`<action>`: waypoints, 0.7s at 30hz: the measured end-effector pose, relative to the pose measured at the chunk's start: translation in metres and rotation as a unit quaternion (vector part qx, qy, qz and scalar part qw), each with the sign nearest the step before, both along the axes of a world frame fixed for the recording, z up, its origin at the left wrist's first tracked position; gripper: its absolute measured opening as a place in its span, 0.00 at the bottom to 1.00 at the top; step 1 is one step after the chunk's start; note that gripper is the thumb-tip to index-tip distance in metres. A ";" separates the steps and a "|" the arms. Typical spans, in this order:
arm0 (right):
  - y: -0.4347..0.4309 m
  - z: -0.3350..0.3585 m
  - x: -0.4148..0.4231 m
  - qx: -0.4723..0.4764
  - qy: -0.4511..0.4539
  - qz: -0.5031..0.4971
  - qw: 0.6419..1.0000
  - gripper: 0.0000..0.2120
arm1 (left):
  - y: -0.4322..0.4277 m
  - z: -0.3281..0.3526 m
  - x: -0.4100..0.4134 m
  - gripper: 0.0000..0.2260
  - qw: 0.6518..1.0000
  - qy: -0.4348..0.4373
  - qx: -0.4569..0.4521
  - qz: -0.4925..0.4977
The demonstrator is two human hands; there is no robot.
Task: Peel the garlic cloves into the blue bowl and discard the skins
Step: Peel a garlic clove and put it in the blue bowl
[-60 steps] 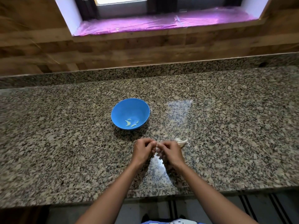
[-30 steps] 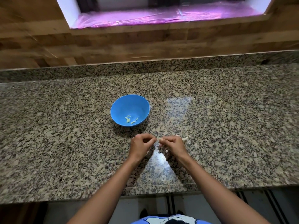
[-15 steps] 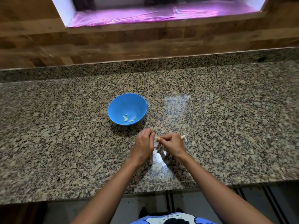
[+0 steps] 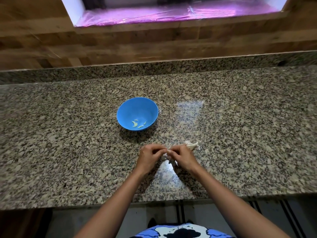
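Observation:
The blue bowl [image 4: 137,113] stands on the granite counter with a few peeled garlic cloves [image 4: 138,124] at its bottom. In front of it, my left hand [image 4: 149,156] and my right hand [image 4: 181,156] meet, fingertips pinching a small white garlic clove [image 4: 166,154] between them; most of the clove is hidden by my fingers. The rest of the garlic bulb [image 4: 191,144] lies on the counter just behind my right hand. Bits of white skin [image 4: 173,162] lie under my hands.
The granite counter [image 4: 68,143] runs wide to both sides, with a raised granite ledge [image 4: 154,69] and a wood-panelled wall behind. Its front edge [image 4: 163,197] is close below my wrists. A window sill covered in pink film [image 4: 171,13] sits above.
My hands have stayed together over the same spot, working the clove with small finger movements. The camera shifted slightly, so the garlic bulb behind my right hand shows more.

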State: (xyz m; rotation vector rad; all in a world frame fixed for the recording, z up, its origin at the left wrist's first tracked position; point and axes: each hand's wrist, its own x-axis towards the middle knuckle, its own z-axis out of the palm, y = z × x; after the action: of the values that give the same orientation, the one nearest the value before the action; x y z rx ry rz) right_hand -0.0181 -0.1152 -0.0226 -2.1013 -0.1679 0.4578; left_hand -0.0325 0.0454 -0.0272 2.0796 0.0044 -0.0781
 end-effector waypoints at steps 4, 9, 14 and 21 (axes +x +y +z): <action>0.002 0.005 -0.003 -0.010 -0.004 0.027 1.000 0.10 | 0.001 -0.002 0.004 0.09 0.999 0.028 -0.037 0.026; 0.002 0.010 -0.005 -0.121 -0.083 0.089 0.985 0.10 | 0.002 -0.001 0.004 0.09 0.996 0.051 -0.068 0.023; 0.005 0.006 -0.004 -0.055 -0.038 0.057 0.996 0.12 | 0.003 0.000 0.006 0.13 0.988 0.094 -0.125 0.017; 0.010 0.004 -0.008 0.114 0.020 -0.088 0.989 0.07 | 0.006 -0.003 0.005 0.14 0.991 0.079 -0.091 0.050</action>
State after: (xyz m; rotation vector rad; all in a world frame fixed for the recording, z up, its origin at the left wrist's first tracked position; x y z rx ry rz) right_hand -0.0263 -0.1054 -0.0189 -1.8614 -0.0085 0.3569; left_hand -0.0274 0.0514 -0.0304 1.8830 0.1907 -0.1762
